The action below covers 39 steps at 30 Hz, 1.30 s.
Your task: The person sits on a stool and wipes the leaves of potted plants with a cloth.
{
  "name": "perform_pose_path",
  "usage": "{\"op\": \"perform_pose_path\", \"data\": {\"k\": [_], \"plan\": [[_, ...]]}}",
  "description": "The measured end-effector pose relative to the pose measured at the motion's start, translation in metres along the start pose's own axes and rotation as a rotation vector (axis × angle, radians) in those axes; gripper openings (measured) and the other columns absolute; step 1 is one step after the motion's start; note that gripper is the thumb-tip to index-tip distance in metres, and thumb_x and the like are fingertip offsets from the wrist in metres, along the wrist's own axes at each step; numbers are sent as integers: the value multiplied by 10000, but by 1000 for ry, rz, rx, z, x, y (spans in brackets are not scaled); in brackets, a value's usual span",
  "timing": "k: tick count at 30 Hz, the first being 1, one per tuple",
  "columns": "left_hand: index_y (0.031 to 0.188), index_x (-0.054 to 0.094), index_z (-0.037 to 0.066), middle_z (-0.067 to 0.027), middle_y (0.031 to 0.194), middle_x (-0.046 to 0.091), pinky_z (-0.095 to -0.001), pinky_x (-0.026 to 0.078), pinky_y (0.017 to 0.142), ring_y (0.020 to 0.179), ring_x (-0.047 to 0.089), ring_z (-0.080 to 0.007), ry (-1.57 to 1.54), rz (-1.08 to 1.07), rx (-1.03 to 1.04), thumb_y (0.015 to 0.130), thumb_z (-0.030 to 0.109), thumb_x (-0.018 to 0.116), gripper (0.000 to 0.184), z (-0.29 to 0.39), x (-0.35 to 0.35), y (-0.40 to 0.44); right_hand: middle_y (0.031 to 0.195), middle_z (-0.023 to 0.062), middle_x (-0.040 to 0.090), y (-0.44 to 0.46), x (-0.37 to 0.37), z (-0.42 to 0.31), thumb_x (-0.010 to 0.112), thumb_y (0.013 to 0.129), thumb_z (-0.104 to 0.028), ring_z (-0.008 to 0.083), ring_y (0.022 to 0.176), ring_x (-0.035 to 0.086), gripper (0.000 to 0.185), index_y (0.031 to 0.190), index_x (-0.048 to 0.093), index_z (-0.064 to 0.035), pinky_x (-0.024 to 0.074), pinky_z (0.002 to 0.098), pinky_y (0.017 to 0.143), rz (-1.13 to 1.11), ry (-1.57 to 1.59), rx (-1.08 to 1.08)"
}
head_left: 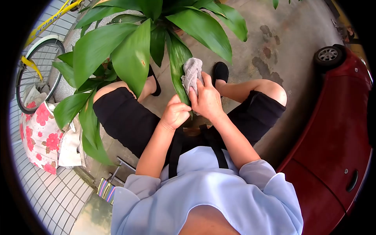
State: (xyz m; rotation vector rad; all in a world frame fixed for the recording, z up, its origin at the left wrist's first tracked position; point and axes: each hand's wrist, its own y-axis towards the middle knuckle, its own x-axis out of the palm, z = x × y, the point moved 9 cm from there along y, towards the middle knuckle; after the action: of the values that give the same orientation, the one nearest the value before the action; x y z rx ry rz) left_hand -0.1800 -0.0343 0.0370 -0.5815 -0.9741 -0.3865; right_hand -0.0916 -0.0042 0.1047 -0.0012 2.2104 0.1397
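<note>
A long green leaf of a large potted plant hangs down toward my lap. My left hand is closed around the lower end of this leaf, near its tip. Beside it, my right hand grips a crumpled greyish-white cloth, which lies against the right edge of the leaf. The fingers of the right hand are partly hidden by the cloth. Other broad leaves of the plant spread above and to the left of my hands, one with brown spots.
A dark red car stands along the right. On the left are a yellow bicycle, a floral-patterned cover and a tiled wall. A striped folding stool shows behind me. The concrete floor has dark wet patches.
</note>
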Motion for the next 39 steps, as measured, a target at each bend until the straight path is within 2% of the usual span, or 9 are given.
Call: {"op": "perform_pose_path", "data": {"k": [5,12,16,20,22,24,27,34,39], "plan": [[1369,326,-57,-180,1392,413,-407,249,1125,1322,364,-282,-315,-53,24,823,119,493,597,13,22,-2,1349,284,383,-40,-3,-34,675,742,-148,388,1011,567,455,1149,574,29,528,413,785,-125,10,-233],[1408,285,-28,-184,1408,398,-423,271,1109,1305,385,-301,-303,76,64,977,416,368,624,8,17,5,1374,262,383,-31,-4,-1,632,789,-169,336,910,599,436,1161,556,47,530,391,754,-72,-71,-46],[1415,273,-44,-255,1412,366,-440,272,1114,1340,338,-348,-425,25,7,949,588,291,785,7,19,-1,1365,257,399,-56,6,-35,657,746,-160,317,854,600,453,1144,576,42,534,392,736,-181,1,-214],[1420,268,-42,-276,1428,337,-453,259,1119,1349,314,-387,-273,45,35,949,599,257,795,8,17,4,1372,239,405,-45,-1,-36,665,729,-160,304,800,598,557,1246,543,6,542,372,695,-200,-77,-174],[1377,370,31,-140,1377,446,-414,308,1089,1279,420,-262,-274,57,19,983,527,297,638,9,12,7,1325,232,453,-18,-7,-31,639,758,-191,338,822,609,492,1211,570,-11,539,388,729,-101,-182,-169],[1413,314,15,-148,1414,414,-399,258,1118,1305,390,-288,-98,265,151,965,566,286,710,16,11,1,1245,215,522,11,7,-18,579,793,-250,343,886,621,402,1121,622,-22,528,409,776,-226,-201,-118],[1415,318,34,-99,1415,421,-405,241,1121,1312,375,-260,-176,268,82,969,552,294,684,17,2,-1,1173,192,572,42,46,-15,501,821,-294,329,926,629,373,1037,658,-34,519,417,799,-613,-252,-45],[1419,303,24,-108,1442,387,-435,200,1134,1339,339,-264,-564,134,116,941,590,312,740,19,-1,-5,1040,179,592,27,41,-40,545,780,-234,350,779,623,262,894,634,-15,511,442,739,-412,-187,-221],[1410,265,-76,-250,1421,361,-427,266,1116,1341,340,-341,-449,46,89,935,618,281,842,22,13,-1,1206,202,519,-34,15,-46,663,701,-126,308,753,616,282,940,599,7,529,383,703,-272,-64,-325]]}}
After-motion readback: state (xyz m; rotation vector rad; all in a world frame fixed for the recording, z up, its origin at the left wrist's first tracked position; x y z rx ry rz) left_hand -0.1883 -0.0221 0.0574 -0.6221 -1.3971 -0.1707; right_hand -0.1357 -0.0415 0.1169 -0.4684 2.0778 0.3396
